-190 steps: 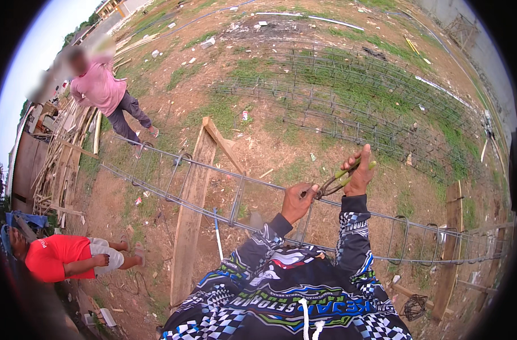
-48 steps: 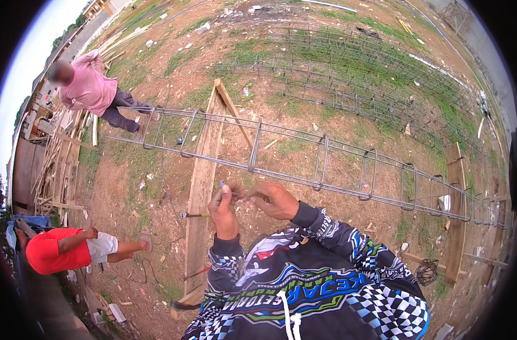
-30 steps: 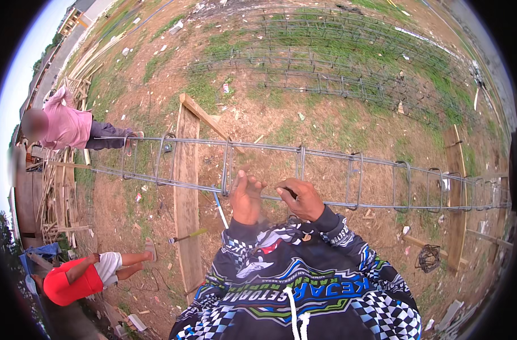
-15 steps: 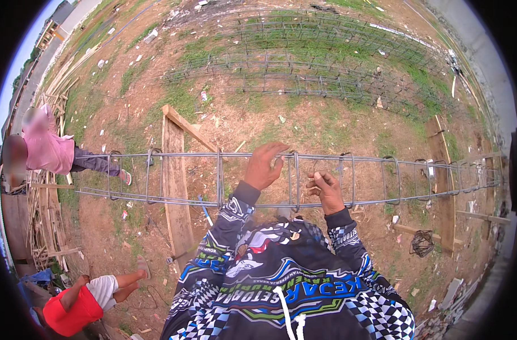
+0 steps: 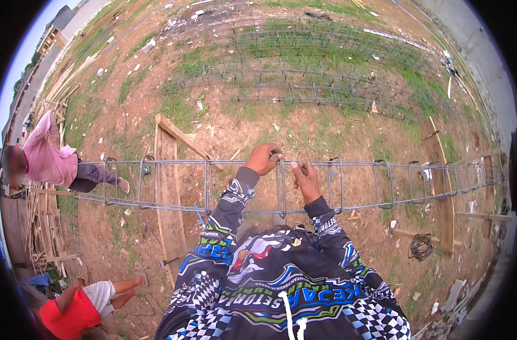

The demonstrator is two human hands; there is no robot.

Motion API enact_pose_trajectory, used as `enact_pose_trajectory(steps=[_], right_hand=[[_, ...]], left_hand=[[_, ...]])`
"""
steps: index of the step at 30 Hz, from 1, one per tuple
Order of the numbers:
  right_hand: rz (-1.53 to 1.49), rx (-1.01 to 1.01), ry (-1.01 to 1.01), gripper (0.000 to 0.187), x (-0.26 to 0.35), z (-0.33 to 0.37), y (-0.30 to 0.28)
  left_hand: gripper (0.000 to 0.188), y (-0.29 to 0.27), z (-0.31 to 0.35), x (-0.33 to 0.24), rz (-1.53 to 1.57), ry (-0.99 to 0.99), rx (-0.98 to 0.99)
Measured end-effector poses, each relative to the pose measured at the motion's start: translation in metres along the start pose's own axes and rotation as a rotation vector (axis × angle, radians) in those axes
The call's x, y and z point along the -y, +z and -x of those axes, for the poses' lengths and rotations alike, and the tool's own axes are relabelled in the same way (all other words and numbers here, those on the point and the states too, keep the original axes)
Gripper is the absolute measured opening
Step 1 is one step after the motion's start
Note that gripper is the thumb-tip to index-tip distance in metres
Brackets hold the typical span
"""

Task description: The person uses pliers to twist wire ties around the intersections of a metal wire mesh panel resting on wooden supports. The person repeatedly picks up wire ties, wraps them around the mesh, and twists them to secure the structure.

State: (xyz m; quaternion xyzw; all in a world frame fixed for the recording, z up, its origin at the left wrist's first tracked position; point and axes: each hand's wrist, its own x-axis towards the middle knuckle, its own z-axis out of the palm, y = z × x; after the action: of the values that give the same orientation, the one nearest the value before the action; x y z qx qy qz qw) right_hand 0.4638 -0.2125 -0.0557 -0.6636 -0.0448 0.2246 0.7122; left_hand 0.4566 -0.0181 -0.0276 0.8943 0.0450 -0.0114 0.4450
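Rebar cage (image 5: 283,190) is in front of the person's torso, both hands at it: long, thin, open frame of dull grey steel, lengthwise bars w/ rectangular stirrups spaced along it, bars looking doubled in spots. Long axis runs L–R across the view, approx. square to the person's front; L end is near the person in pink (image 5: 51,152), R end narrows off toward the far R, lens bending it a bit. Passes over L plank (image 5: 169,226) & R plank (image 5: 443,218). L hand (image 5: 264,160) is at the far bars just L of the middle stirrup, fingers curled; can't tell if they grip bar or anything else. R hand (image 5: 307,181) is just R of same stirrup, fingers bent, thumb nr index; can't tell if anything's pinched. More cages (image 5: 303,92) on grass beyond; wire bundle (image 5: 421,247) lower R.
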Motion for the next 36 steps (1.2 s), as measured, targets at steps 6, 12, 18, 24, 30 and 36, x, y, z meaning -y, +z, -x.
enact_pose_trajectory(steps=[6,12,18,24,30,36], right_hand=[[0.512,-0.135,-0.217,0.019,0.006,-0.013,0.02],[0.489,-0.099,-0.189,0.02,-0.001,-0.019,0.016],[0.395,-0.008,-0.244,0.021,-0.016,-0.031,0.006],[0.308,-0.021,-0.219,0.022,-0.024,-0.029,0.006],[0.243,-0.031,-0.176,0.021,-0.027,-0.025,0.006],[0.511,-0.067,-0.352,0.017,-0.015,-0.028,0.009]], left_hand=[[0.026,0.016,-0.005,0.02,-0.089,-0.099,-0.106],[0.026,0.004,-0.024,0.02,-0.235,-0.406,0.144],[0.021,-0.003,-0.034,0.021,0.149,-0.433,0.175],[0.02,0.004,0.003,0.015,-0.117,0.083,-0.378],[0.025,0.032,0.048,-0.002,0.327,-0.545,-0.256],[0.037,0.073,0.028,0.038,1.493,-0.582,-0.332]])
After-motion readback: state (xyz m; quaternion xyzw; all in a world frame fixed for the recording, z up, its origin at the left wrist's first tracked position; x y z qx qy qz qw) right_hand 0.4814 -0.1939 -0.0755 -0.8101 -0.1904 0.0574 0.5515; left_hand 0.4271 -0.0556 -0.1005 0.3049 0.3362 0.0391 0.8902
